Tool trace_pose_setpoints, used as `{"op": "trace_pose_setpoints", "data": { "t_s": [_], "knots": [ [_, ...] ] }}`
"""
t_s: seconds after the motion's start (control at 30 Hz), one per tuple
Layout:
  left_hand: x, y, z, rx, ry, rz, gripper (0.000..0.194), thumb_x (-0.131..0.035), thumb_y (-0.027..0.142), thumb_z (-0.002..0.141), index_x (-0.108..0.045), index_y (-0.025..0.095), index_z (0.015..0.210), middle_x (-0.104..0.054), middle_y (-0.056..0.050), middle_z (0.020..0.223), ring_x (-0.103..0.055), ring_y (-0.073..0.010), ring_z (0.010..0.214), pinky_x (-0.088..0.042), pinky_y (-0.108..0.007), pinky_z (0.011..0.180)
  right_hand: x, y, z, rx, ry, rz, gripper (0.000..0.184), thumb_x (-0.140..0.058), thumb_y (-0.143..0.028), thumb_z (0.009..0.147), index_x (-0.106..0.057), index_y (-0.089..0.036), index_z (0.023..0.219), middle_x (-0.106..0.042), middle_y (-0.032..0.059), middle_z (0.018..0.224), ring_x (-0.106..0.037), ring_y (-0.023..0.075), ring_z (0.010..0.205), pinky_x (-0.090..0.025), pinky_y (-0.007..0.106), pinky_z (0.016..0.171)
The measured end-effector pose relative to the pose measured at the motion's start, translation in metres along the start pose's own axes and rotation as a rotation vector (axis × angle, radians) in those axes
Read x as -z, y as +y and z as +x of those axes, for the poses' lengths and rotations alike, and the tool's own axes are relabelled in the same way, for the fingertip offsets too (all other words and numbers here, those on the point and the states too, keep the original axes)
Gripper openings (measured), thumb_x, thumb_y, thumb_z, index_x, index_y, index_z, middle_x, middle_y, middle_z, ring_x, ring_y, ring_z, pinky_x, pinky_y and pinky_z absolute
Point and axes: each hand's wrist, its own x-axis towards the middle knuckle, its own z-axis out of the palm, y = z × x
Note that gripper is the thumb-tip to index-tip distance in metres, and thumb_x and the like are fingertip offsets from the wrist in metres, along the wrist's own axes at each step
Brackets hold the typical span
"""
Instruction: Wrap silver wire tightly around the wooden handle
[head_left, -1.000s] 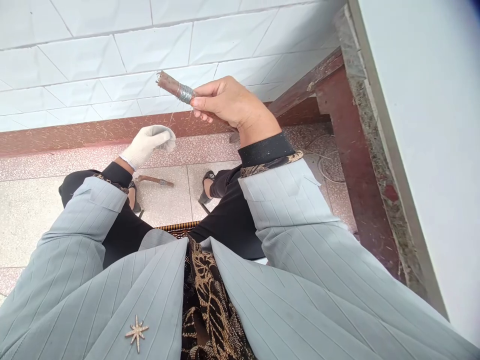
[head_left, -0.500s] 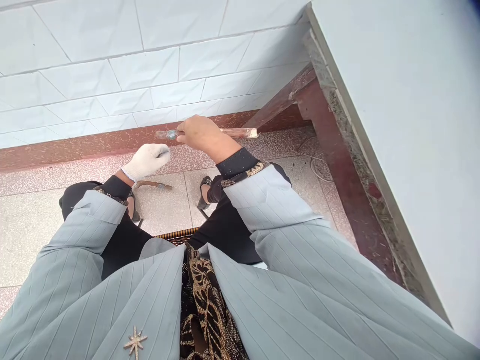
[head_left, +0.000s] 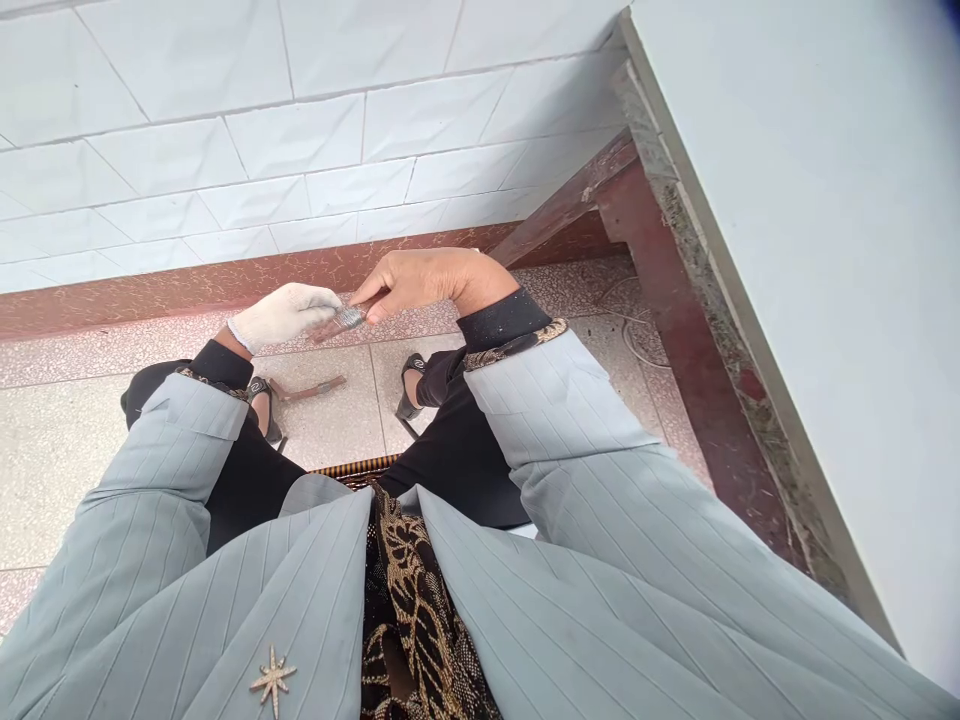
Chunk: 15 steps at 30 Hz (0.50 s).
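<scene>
A reddish-brown wooden stick (head_left: 321,331) with silvery wire (head_left: 349,317) wound around it near one end is held out in front of me. My right hand (head_left: 420,280), bare, is closed on it just right of the wire, thumb below and index finger reaching over the winding. Most of the stick's other end is hidden behind this hand. My left hand (head_left: 289,313), in a white knitted glove, has its fingers closed at the left edge of the wire, on the stick's end. Whether a loose wire end is between them cannot be seen.
A similar wire-bound stick (head_left: 311,390) lies on the speckled floor (head_left: 337,425) between my feet. White wall tiles (head_left: 300,140) rise ahead above a red baseboard (head_left: 112,290). On my right stand a red frame (head_left: 675,300) and a pale tabletop (head_left: 810,200). A thin cable (head_left: 637,340) lies below.
My left hand has come from just apart onto the stick's wire-bound end. My right hand has turned and shifted right, and the stick has tilted, its left end now lower.
</scene>
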Motion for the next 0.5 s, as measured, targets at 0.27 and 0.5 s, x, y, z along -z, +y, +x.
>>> {"op": "trace_pose_setpoints", "data": {
  "t_s": [0.27,0.5],
  "knots": [
    [-0.028,-0.017,0.015,0.01,0.328,-0.458,0.024,-0.066,0.04,0.1,-0.07,0.017,0.092,-0.071,-0.004,0.079,-0.067,-0.0149,0.075,-0.055,-0.03,0.081,-0.005,-0.01,0.003,0.018,0.284,0.227,0.02,-0.08,-0.033,0.089,-0.082,-0.015,0.099,-0.061,-0.0014,0.07,-0.052,0.0112,0.07,-0.039,0.023,0.066],
    [-0.043,-0.005,0.014,0.118,0.181,-0.267,0.016,-0.055,0.019,0.097,-0.07,0.016,0.093,-0.066,-0.001,0.074,-0.059,-0.0125,0.068,-0.047,-0.027,0.072,-0.009,0.002,0.017,-0.144,0.491,0.241,0.026,-0.074,-0.032,0.096,-0.076,-0.012,0.113,-0.056,-0.0003,0.069,-0.049,0.011,0.067,-0.039,0.025,0.065]
  ]
}}
